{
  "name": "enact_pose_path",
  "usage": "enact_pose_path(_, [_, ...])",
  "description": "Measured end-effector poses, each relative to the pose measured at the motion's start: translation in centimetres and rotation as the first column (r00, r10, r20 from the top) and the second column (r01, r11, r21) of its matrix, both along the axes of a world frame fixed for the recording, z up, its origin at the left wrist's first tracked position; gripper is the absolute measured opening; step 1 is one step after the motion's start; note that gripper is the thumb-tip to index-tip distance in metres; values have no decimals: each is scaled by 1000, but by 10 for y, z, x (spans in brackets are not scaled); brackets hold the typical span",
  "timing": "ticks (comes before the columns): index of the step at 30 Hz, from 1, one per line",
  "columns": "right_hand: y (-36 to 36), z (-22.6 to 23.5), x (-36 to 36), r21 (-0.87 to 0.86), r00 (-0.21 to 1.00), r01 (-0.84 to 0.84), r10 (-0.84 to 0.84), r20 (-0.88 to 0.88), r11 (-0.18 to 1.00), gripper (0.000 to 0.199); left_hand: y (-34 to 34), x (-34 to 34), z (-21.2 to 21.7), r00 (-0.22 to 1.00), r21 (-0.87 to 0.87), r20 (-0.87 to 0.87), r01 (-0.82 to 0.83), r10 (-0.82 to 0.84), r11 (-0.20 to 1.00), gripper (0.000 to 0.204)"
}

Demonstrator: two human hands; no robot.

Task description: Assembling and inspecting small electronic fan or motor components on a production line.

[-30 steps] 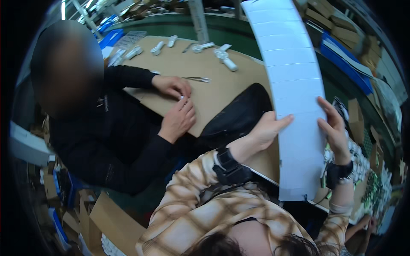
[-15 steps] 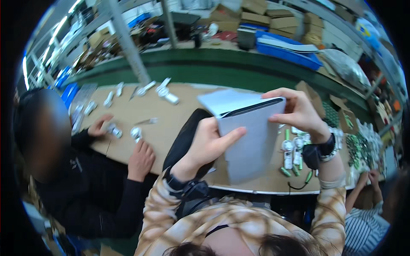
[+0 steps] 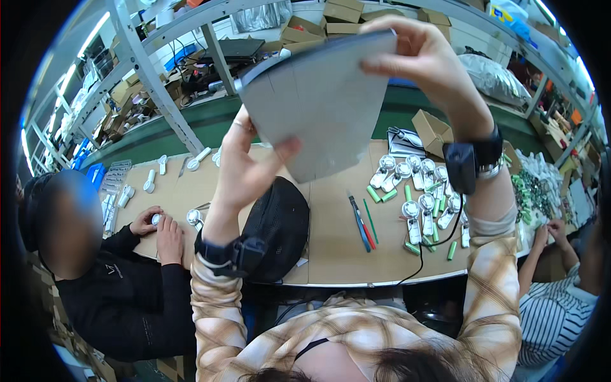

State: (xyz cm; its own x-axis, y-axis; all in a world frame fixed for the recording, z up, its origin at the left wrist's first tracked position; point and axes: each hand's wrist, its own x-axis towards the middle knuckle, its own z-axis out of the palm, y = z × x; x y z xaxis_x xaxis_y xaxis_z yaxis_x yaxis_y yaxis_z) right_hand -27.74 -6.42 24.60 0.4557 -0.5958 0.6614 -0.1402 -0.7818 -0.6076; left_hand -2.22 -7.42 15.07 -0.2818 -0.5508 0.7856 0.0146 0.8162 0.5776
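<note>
Raised above the table between my hands is a pale grey, flat bag-like piece (image 3: pixel 318 108) with creases and a dark strip along its upper edge. My left hand (image 3: pixel 254 169) is closed on its lower left side, thumb across the face. At its upper right corner, my right hand (image 3: pixel 423 67) pinches it between thumb and fingers. Its far side is hidden from me. Beneath my left hand lies a black mesh bag (image 3: pixel 280 232). Right of that are a pair of tweezers-like tools with red and blue handles (image 3: pixel 363 226) and a thin green stick (image 3: pixel 371 219).
Several small white devices (image 3: pixel 410 210) with green cylindrical cells lie at the right beside an open cardboard box (image 3: pixel 433 132). A black cable (image 3: pixel 420 258) runs from my right wrist. One co-worker's hands (image 3: pixel 168 235) are at the left; another's hands (image 3: pixel 550 230) at the right. A metal post (image 3: pixel 156 83) stands behind.
Both hands have lifted the grey piece up and away from me, tilting it. My left hand has moved left. The tools and devices beneath show more fully.
</note>
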Motion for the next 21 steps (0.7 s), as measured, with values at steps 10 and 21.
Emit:
enact_pose_path(10, [-15, -78, -14, 106, 794, 587, -596, 120, 803, 58, -52, -59, -35, 975, 315, -221, 104, -33, 943, 20])
enact_pose_path(21, [-8, -245, 26, 470, 968, 122, -210, 139, 874, 75, -129, -27, -104, 826, 681, -486, 154, 284, 716, 26])
